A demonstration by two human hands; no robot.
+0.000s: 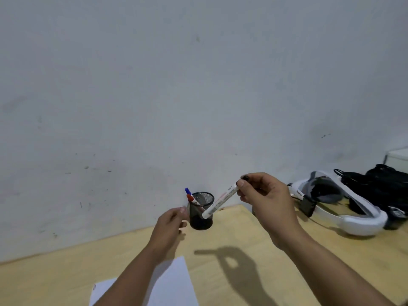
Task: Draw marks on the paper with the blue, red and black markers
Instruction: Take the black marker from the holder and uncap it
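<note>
At frame centre, the right hand point(262, 197) pinches a white marker point(220, 200) above the cup point(201, 212), which holds the blue marker point(187, 191) and red marker point(190, 198). The left hand point(170, 226), loosely curled, touches the cup. Paper point(172, 283) lies on the tabletop point(66, 272), lower centre.

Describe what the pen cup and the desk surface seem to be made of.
The black cylindrical pen cup looks like matte metal mesh: the wall shows through its fine grid near the rim. The pale yellow desk surface looks like smooth wood or laminate, with a faint sheen; which one is unclear.
</note>
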